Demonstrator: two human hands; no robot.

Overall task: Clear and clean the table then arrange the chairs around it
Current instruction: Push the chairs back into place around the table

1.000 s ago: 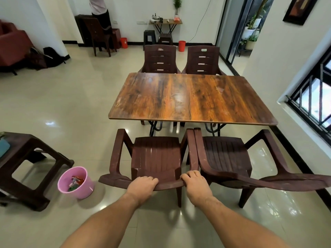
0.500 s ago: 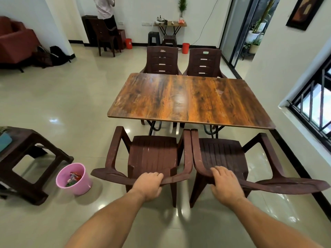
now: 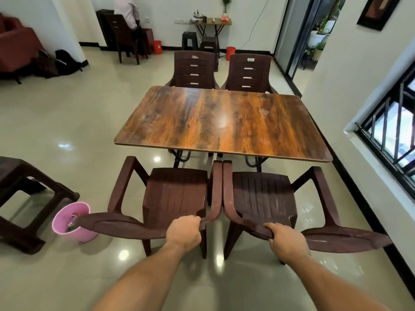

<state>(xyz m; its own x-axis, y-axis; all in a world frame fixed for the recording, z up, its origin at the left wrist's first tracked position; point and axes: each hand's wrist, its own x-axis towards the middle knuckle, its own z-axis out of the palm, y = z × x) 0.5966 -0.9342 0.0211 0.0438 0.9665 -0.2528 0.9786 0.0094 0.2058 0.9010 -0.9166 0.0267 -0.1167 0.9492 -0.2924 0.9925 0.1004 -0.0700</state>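
From the head camera, both bare forearms reach down and forward to two brown plastic armchairs at the near long side of the table (image 3: 222,122). The left hand (image 3: 184,232) is closed over the top edge of the left chair (image 3: 177,191), fingers curled over the backrest near its right end. The right hand (image 3: 285,240) grips the backrest top of the right chair (image 3: 260,194) the same way, toward its left end, with the thumb side wrapped under the rim.

The two chairs stand side by side facing the table. Their inner armrests run parallel and look pressed together, though I cannot tell if they really touch. The fronts of those armrests come right up to the table's near edge, and the seats sit just short of it.

Across the table, the far left chair (image 3: 194,68) and far right chair (image 3: 248,71) are pushed in, their backs rising above the far edge.

On the tiled floor to the left, a pink bin (image 3: 71,221) with scraps inside stands just beside the left chair's backrest end, next to a dark stool (image 3: 29,198). A barred window (image 3: 390,135) is in the wall on the right.
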